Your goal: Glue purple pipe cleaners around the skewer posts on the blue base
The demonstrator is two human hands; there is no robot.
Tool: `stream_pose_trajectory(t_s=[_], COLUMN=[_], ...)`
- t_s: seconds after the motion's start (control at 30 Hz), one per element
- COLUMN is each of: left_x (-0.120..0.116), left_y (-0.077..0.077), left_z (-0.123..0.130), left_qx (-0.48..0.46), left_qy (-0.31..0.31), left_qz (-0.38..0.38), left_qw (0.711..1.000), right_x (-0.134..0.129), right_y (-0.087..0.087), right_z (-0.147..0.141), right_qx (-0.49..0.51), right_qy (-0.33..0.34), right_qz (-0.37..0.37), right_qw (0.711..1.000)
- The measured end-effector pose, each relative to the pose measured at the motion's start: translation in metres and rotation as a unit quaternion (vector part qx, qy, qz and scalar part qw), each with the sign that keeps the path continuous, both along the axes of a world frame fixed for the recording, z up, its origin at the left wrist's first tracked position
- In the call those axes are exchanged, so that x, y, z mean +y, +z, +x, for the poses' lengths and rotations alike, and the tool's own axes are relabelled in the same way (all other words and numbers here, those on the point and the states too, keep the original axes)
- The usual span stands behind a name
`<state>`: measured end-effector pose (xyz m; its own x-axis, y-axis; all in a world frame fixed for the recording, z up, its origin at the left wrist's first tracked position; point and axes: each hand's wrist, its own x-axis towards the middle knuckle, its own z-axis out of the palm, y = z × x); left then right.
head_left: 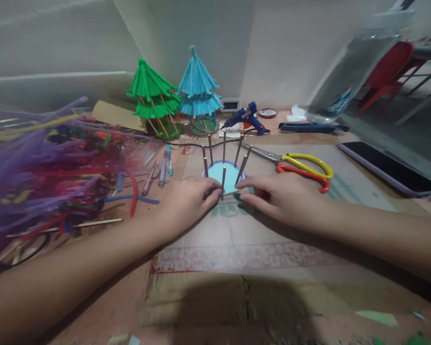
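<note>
At the centre of the frame, a round light-blue base point(221, 171) with a purple rim lies on a printed sheet point(283, 258), ringed by upright dark sticks point(224, 146). Two bare hands reach in from the lower corners. The left hand point(187, 199) is at the base's lower-left edge, thumb and forefinger close together beside the front stick; whether they pinch the rim or that stick cannot be told. The right hand point(290, 196) is at the lower-right edge, forefinger at the rim and thumb slightly below it, a gap showing between them; whether they grip anything is unclear.

Right of centre, scissors point(305, 165) with one yellow and one red handle lie partly behind the right hand. Upper centre: a blue glue gun point(242, 117) (a small red light glows on it) and two tiered, roofed models, one green point(153, 91), one blue point(197, 81). A tangled heap of mostly purple fuzzy stems point(39, 158) fills the left side. At the right edge lies a phone point(391, 167), below a clear bottle point(348, 72) in the upper right.
</note>
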<state>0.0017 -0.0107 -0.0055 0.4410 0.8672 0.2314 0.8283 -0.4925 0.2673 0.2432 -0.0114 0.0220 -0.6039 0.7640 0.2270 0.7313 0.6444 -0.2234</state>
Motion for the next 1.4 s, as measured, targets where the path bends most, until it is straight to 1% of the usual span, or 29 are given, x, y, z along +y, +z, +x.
stream_pose_trajectory(t_s=[0.07,0.17,0.3,0.4,0.5,0.57,0.63,0.7,0.77,0.8,0.87,0.93,1.0,1.17,1.3,1.4], left_x=[-0.001,-0.001,0.000,-0.002,-0.006,-0.006,-0.003,0.006,0.017,0.022,0.028,0.029,0.027,0.025,0.026,0.023], left_y=[0.000,0.000,0.000,0.001,0.004,0.009,0.014,0.015,0.013,0.010,0.003,-0.003,-0.006,-0.006,-0.007,-0.005], left_z=[0.006,0.012,0.014,0.014,0.009,0.000,-0.011,-0.020,-0.026,-0.027,-0.026,-0.024,-0.021,-0.020,-0.019,-0.018], left_qx=[0.013,0.028,0.026,0.016,0.012,0.009,-0.001,-0.031,-0.070,-0.088,-0.111,-0.126,-0.139,-0.145,-0.136,-0.113], left_qy=[-0.010,-0.024,-0.028,-0.033,-0.031,-0.026,-0.015,-0.011,-0.043,-0.066,-0.083,-0.087,-0.093,-0.097,-0.101,-0.080], left_qz=[0.008,0.023,0.022,0.016,0.019,0.018,0.031,0.065,0.071,0.064,0.036,0.015,0.010,0.005,0.015,0.025], left_qw=[1.000,0.999,0.999,0.999,0.999,0.999,0.999,0.997,0.994,0.992,0.990,0.988,0.986,0.985,0.985,0.990], right_x=[-0.001,0.005,0.009,0.007,0.006,0.006,0.006,0.006,0.006,0.006,0.007,0.008,0.008,0.009,0.011,0.012], right_y=[-0.006,-0.012,-0.014,-0.015,-0.015,-0.015,-0.015,-0.014,-0.013,-0.013,-0.013,-0.014,-0.015,-0.016,-0.015,-0.015], right_z=[-0.007,-0.014,-0.017,-0.020,-0.023,-0.024,-0.025,-0.025,-0.025,-0.025,-0.025,-0.026,-0.026,-0.026,-0.028,-0.029], right_qx=[-0.022,-0.031,-0.010,0.012,0.010,0.008,0.011,0.016,0.019,0.021,0.021,0.021,0.017,0.013,0.019,0.020], right_qy=[-0.002,-0.008,-0.037,-0.055,-0.069,-0.071,-0.076,-0.079,-0.080,-0.080,-0.079,-0.078,-0.080,-0.091,-0.097,-0.100], right_qz=[0.005,-0.001,-0.006,-0.029,-0.043,-0.043,-0.043,-0.048,-0.055,-0.056,-0.054,-0.049,-0.044,-0.058,-0.075,-0.078], right_qw=[1.000,0.999,0.999,0.998,0.997,0.996,0.996,0.996,0.995,0.995,0.995,0.996,0.996,0.994,0.992,0.992])
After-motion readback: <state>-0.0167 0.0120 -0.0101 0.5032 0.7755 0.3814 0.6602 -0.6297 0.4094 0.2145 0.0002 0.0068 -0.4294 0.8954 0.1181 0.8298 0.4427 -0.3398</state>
